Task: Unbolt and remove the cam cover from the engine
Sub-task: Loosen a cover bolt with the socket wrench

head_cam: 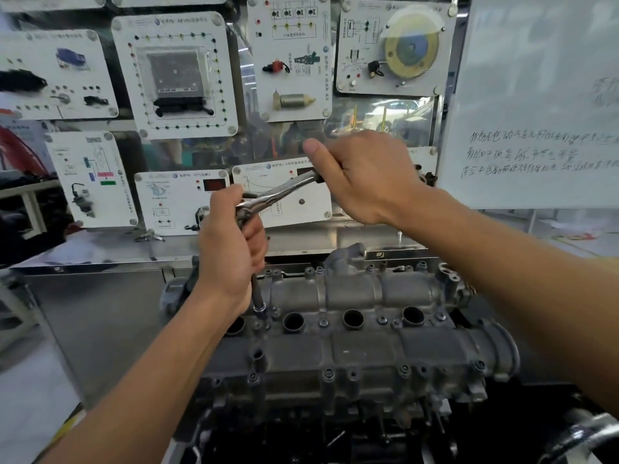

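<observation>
Holding wrench (pixel 278 192) head: my left hand (pixel 231 252), fingers curled
Handle: my right hand (pixel 365 175) wrapped round it
Under left hand: socket (pixel 260 309) on cam cover (pixel 355 296)
Beneath both hands: cam cover

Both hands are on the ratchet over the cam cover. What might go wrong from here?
1. The extension leans from the ratchet down to the socket; it may slip off and round the bolt hidden beneath.
2. If the bolt breaks free suddenly, the right hand could swing into the panels behind.
3. A loosened bolt could fall into an open plug well in the cam cover.
</observation>
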### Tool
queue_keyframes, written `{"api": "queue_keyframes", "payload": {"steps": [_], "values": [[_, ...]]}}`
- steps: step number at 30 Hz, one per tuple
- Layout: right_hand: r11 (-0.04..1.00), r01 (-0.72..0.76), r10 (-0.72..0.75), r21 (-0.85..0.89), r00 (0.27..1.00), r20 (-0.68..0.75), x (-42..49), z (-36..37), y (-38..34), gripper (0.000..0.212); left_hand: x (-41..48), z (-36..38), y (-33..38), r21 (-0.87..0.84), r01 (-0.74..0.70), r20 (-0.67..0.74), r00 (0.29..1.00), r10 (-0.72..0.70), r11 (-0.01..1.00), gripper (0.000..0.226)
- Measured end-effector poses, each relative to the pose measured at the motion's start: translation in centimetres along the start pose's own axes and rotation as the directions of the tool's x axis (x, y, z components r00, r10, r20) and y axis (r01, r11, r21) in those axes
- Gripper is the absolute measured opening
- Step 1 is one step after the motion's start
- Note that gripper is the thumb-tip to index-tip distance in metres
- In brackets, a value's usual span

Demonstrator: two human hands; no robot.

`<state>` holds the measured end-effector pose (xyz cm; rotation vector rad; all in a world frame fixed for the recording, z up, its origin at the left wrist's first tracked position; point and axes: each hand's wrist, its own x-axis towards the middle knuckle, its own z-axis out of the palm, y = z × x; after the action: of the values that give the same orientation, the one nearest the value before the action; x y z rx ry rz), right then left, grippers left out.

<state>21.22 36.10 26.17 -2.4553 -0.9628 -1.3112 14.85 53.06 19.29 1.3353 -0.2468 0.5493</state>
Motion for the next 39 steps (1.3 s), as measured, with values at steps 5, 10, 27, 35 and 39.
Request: {"api": "queue_keyframes", "payload": {"steps": [5, 10, 27, 35, 39], "values": [[0.973, -0.078, 0.128, -0.219, 0.966, 0.224, -4.5, -6.0, -3.0, 0.073, -0.5, 1.1, -0.1, 0.010, -0.058, 0.007, 0.998, 0.058, 0.998, 0.039], [0.983, -0.071, 0.141, -0.168, 0.881, 0.451, -9.0, -9.3, -8.6, 0.044, 0.1, 2.5, -0.4, 0.095, -0.044, 0.039, 0.998, 0.040, 0.995, 0.057], [0.882, 0.304, -0.206, -0.359, 0.936, 0.286, -2.4, -4.1, -6.1, 0.047, 1.8, 0.7, 0.0, 0.016, 0.068, 0.077, 0.995, -0.069, 0.998, 0.041], [0.908, 0.377, -0.317, -0.183, 0.904, 0.287, -0.6, -2.6, -3.6, 0.062, 1.2, 0.5, -0.3, 0.002, -0.017, 0.088, 0.996, 0.017, 1.000, 0.043], [0.941, 0.322, -0.277, -0.108, 0.912, 0.302, -0.5, -1.6, -3.2, 0.050, 1.4, 1.3, -0.3, 0.088, -0.007, 0.076, 0.997, 0.000, 0.996, 0.049]]}}
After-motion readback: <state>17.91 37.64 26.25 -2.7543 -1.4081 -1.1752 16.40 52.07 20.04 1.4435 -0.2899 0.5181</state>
